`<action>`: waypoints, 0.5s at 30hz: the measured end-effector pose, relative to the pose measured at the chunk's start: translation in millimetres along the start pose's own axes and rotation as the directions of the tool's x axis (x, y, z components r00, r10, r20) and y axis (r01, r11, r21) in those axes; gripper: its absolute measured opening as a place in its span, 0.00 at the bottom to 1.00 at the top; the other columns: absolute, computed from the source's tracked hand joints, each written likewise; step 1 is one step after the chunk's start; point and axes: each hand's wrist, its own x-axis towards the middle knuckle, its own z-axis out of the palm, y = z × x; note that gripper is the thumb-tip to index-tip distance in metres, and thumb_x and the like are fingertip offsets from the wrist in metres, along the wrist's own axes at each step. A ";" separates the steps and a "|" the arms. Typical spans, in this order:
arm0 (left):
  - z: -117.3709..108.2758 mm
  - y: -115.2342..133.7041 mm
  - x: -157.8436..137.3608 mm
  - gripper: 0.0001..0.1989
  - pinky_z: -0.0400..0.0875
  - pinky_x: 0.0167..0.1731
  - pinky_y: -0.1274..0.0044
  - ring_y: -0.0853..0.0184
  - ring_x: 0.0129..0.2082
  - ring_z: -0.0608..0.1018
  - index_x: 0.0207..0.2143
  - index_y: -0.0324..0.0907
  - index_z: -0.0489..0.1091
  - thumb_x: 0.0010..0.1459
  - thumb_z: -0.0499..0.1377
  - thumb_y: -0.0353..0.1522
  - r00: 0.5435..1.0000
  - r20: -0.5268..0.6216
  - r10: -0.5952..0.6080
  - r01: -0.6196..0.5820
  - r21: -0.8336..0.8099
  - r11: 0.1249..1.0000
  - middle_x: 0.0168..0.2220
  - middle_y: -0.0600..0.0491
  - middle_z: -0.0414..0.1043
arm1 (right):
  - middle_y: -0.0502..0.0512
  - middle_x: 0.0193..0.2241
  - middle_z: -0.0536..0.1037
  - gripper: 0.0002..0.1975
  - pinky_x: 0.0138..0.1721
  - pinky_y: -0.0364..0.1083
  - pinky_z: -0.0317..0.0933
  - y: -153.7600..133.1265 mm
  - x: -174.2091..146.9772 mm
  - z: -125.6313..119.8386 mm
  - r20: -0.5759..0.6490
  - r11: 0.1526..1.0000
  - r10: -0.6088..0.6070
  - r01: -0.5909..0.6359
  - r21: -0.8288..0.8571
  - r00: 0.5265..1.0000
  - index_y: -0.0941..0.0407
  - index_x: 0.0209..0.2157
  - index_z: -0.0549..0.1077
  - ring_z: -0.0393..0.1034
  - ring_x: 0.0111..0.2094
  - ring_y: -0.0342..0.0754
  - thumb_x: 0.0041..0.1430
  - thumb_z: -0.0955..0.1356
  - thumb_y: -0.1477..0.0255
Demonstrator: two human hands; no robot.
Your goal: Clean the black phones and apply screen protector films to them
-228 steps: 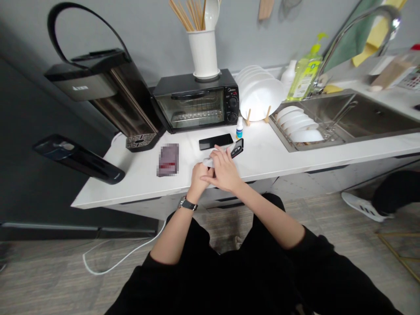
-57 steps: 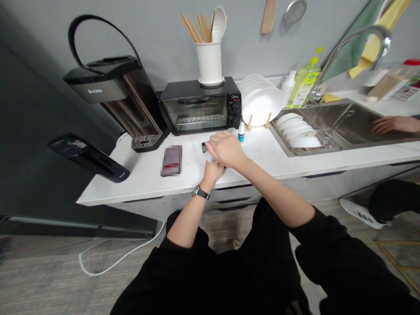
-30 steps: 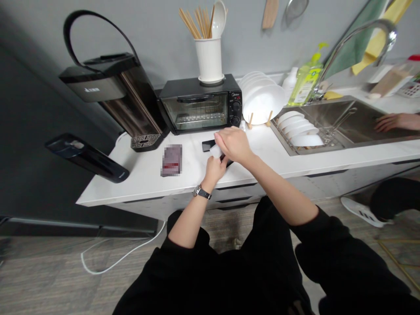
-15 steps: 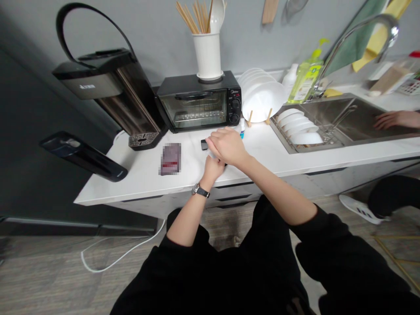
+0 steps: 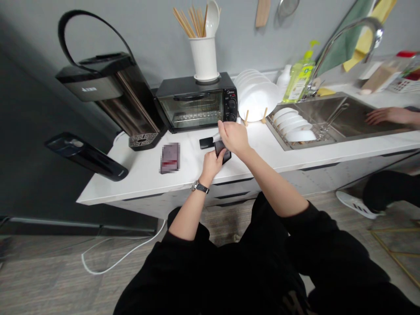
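My left hand is closed around a small dark, flat object, with the thumb lying across its face. What kind of object it is does not show clearly. Just above it, my right hand is closed, fingers curled downward and mostly hidden; whether something is in them I cannot make out. A black rectangular piece lies on the counter left of my right hand, with a whitish part running toward the fingers. Further left lies a blurred-out purple-grey rectangular item.
Behind my hands stands a black toaster oven bearing a white utensil holder. A water dispenser and a dark cylinder are left. Racked plates and a sink are right, with another person's hand in it.
My right hand has lifted off my left hand and shifted slightly right, uncovering the dark flat object and more of the black piece. The small bottle is now mostly hidden. The view has shifted slightly.
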 end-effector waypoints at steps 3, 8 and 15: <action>-0.6 -1.6 1.6 0.20 0.69 0.33 0.71 0.55 0.32 0.83 0.32 0.39 0.77 0.73 0.54 0.39 1.000 0.016 0.008 -0.009 0.042 0.999 0.30 0.42 0.82 | 0.63 0.36 0.82 0.32 0.45 0.52 0.57 -9.5 -9.6 -2.6 -0.030 0.983 -0.182 0.182 0.005 0.983 0.59 0.37 0.79 0.74 0.41 0.56 0.80 0.50 0.63; -1.4 -2.4 3.1 0.17 0.70 0.35 0.69 0.51 0.35 0.84 0.34 0.37 0.80 0.70 0.55 0.36 0.998 0.051 0.023 -0.028 0.113 0.993 0.29 0.41 0.82 | 0.61 0.39 0.82 0.27 0.49 0.53 0.53 -14.3 -22.7 -8.2 0.008 0.898 -0.440 0.440 -0.006 0.898 0.57 0.41 0.79 0.69 0.43 0.55 0.80 0.53 0.63; 3.9 -3.1 4.2 0.20 0.69 0.34 0.68 0.49 0.33 0.84 0.29 0.35 0.80 0.70 0.56 0.37 0.998 0.046 -0.036 0.028 0.151 0.988 0.26 0.36 0.79 | 0.60 0.39 0.82 0.28 0.47 0.52 0.53 -1.5 -16.7 -13.0 0.038 0.901 -0.434 0.433 0.032 0.900 0.58 0.41 0.78 0.69 0.42 0.54 0.80 0.51 0.63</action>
